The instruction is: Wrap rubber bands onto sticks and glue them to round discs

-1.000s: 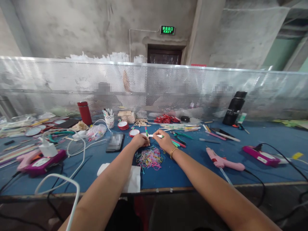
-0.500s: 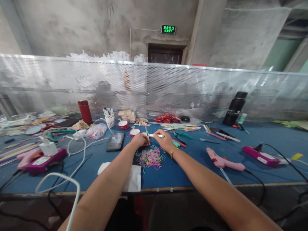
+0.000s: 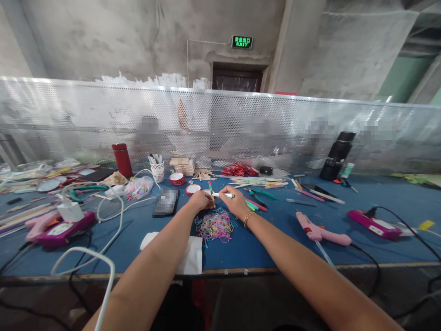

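Both arms extend forward over the blue table [image 3: 272, 243] and converge near its middle, forearms angled inward. The left hand [image 3: 202, 201], back upward and fingers bent, is closed on a small stick [image 3: 211, 186] with green and red sections, its coloured end pointing away from the body. The right hand [image 3: 234, 201], a bracelet [image 3: 248, 218] at its wrist, grips a white marker [image 3: 225, 195] with a green end. The marker lies roughly crosswise, its left end at the stick; whether the two touch cannot be determined. The stick and marker are located just beyond a heap of coloured loops [image 3: 215, 227] on the table.

Containers: a patterned cup [image 3: 158, 174], upright, left of the hands, holds several pens [image 3: 156, 159], upper ends projecting above the rim. Near it, a clear plastic bag [image 3: 139, 187] holds small multicoloured pieces, not individually identifiable. A red flask [image 3: 122, 160] and a black flask [image 3: 336, 156] stand capped; contents not visible.
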`<state>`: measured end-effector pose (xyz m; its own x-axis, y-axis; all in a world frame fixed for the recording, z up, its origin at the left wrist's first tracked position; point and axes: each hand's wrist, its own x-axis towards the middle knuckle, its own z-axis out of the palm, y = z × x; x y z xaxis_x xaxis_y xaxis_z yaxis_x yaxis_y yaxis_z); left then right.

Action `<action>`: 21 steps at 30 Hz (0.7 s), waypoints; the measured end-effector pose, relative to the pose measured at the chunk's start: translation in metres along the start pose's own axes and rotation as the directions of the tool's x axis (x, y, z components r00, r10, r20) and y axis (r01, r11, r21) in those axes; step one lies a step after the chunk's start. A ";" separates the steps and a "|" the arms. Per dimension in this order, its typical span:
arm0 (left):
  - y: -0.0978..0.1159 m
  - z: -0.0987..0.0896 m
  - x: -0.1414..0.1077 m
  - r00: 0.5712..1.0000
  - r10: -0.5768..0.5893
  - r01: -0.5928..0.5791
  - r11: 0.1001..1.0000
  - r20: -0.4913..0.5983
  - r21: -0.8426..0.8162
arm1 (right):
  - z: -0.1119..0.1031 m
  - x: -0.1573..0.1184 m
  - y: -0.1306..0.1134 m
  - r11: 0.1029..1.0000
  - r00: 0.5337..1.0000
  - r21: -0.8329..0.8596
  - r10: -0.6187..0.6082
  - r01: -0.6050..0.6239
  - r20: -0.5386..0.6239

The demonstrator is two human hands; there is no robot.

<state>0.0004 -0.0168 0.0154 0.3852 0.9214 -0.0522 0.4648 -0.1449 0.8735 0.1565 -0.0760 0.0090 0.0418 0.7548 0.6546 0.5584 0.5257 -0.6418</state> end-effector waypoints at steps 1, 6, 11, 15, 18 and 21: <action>0.000 0.000 0.000 1.000 -0.003 0.003 1.000 0.002 -0.014 | 0.000 0.000 0.001 1.000 1.000 -0.007 0.001 -0.001 -0.002; -0.002 0.000 0.001 1.000 -0.005 0.006 0.997 0.007 -0.073 | -0.001 0.000 0.002 1.000 1.000 -0.025 0.000 -0.001 -0.030; -0.003 0.000 0.002 1.000 0.008 -0.007 0.998 0.009 -0.069 | 0.000 0.000 -0.001 1.000 1.000 -0.019 0.009 -0.009 -0.005; -0.004 0.000 0.004 1.000 0.013 -0.012 0.995 0.015 -0.098 | -0.002 0.000 -0.003 1.000 1.000 -0.029 0.011 -0.011 -0.023; -0.002 0.000 0.002 1.000 0.017 -0.016 0.997 0.014 -0.082 | -0.002 -0.001 -0.004 1.000 1.000 -0.011 0.008 -0.008 -0.023; 0.000 0.000 0.000 1.000 0.006 -0.006 0.998 0.004 -0.066 | -0.001 -0.001 -0.004 1.000 1.000 -0.003 0.010 -0.010 -0.008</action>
<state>0.0005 -0.0168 0.0154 0.3911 0.9190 -0.0490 0.4090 -0.1258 0.9038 0.1551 -0.0792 0.0119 0.0539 0.7567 0.6515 0.5606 0.5170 -0.6468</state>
